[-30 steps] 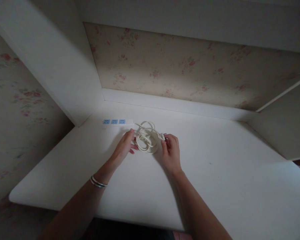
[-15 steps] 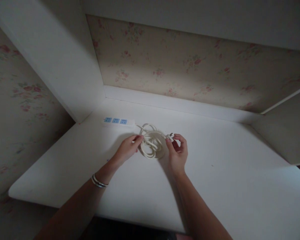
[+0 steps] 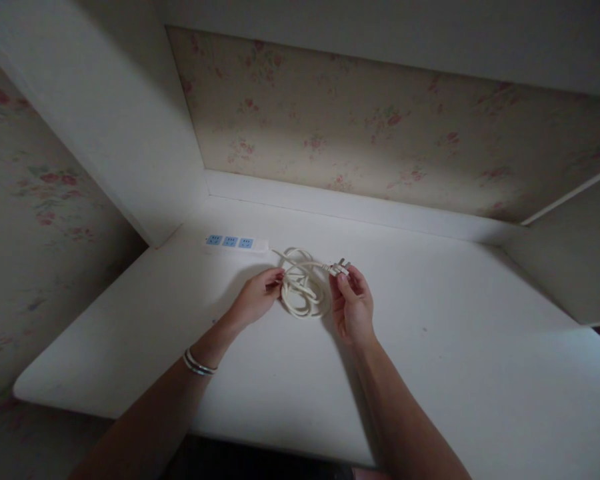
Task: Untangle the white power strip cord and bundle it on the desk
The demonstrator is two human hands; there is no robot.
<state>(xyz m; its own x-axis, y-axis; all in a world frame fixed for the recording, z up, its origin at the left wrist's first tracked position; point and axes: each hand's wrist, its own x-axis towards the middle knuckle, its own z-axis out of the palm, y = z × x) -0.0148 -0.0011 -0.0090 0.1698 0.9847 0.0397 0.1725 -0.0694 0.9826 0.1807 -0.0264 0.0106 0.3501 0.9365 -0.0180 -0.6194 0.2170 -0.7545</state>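
Observation:
A white power strip with three blue socket faces lies at the back left of the white desk. Its white cord is gathered in loose loops to the right of the strip. My left hand pinches the cord at the left side of the loops. Between the thumb and fingers of my right hand is the plug, held above the desk with its metal prongs pointing up and away. A stretch of cord runs from the plug back to the coil.
Floral wallpaper covers the wall behind a low white ledge. A white upright panel bounds the desk at left, another panel at right. A white overhead panel spans the top.
My right hand has turned the plug, so its prongs now point more upward and its thumb lies across the front. My left hand has stayed nearly in place on the cord.

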